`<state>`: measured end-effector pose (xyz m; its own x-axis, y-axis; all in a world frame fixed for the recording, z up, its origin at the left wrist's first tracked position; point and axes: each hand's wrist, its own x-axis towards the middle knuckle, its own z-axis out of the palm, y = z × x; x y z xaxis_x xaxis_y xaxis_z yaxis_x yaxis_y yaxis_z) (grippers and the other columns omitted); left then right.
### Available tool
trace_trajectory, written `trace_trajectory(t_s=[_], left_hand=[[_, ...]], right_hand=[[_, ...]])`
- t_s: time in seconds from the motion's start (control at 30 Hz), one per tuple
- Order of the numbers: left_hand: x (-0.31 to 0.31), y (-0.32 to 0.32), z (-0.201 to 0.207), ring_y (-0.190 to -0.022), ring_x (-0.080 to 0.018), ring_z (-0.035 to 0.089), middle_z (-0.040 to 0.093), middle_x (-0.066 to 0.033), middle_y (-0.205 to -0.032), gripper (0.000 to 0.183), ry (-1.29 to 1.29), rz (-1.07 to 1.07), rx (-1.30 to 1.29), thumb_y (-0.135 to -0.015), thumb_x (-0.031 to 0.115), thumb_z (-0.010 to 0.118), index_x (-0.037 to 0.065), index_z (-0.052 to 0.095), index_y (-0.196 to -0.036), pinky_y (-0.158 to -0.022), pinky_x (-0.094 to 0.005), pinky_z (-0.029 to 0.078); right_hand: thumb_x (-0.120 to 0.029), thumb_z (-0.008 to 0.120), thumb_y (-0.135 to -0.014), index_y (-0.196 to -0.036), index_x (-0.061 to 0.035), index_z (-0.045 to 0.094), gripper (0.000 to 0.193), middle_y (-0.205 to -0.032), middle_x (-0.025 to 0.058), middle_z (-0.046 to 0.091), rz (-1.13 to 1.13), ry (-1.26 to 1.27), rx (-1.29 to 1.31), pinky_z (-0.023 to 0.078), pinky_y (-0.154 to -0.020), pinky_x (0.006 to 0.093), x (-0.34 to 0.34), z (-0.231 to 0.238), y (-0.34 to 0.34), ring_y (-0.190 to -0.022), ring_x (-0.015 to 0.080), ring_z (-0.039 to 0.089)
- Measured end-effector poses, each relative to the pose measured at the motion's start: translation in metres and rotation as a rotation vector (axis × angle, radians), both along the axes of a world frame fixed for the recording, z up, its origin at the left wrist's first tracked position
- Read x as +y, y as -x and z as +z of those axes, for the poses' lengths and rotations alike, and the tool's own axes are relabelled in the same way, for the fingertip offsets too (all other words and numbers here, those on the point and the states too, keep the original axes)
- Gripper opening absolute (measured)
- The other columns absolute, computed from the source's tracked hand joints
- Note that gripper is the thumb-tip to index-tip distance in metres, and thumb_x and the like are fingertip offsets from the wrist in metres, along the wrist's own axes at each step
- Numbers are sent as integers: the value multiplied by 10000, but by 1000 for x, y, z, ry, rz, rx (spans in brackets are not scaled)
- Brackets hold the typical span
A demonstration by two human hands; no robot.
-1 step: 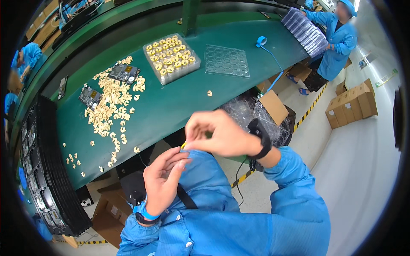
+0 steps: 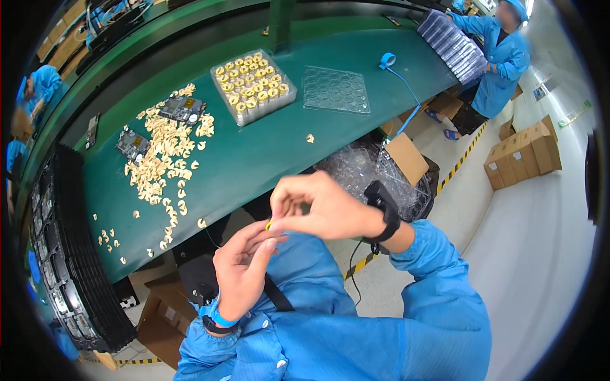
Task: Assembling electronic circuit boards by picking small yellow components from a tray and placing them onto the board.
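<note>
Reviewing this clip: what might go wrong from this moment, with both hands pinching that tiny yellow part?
The small yellow part is pinched between the left hand and right hand off the green table edge, above the lap; if it slips it likely drops to the floor. A sleeve could also sweep the loose pale pieces near the edge.

**Boxes, trays and a floor sign**

To my right, three brown cardboard boxes [image 2: 524, 149] stand stacked against the pale floor's edge. An open brown carton [image 2: 406, 157] sits under the table's rim — clear bubble wrap [image 2: 356, 171] bunched beside it. More brown cartons [image 2: 162, 317] rest below my left. A small green-and-white sign [image 2: 574, 114] lies on the floor — its print too small to tell.
</note>
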<state>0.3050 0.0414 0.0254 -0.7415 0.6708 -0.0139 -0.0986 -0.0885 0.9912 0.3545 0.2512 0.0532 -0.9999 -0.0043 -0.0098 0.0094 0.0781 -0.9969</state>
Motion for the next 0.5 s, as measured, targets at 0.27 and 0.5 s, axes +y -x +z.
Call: trace_trajectory(t_s=[0.27,0.5], left_hand=[[-9,3,-15,-822,-259,774,755,-180,-908,133,0,62,-110,-1030,57,606,-69,646,-1053,-708,-333,630],[-20,1,-17,-796,-257,768,753,-184,-916,120,16,64,-163,-1035,77,597,-42,607,-1052,-690,-328,618]], right_hand=[[-143,702,-954,-1063,-6,708,175,-980,118,756,-95,-470,150,568,-808,339,58,3,-9,-890,209,736],[-433,738,-914,-1416,-43,565,658,-1514,171,536,-485,-1397,38,373,-1183,486,174,-61,-32,-1451,397,426]])
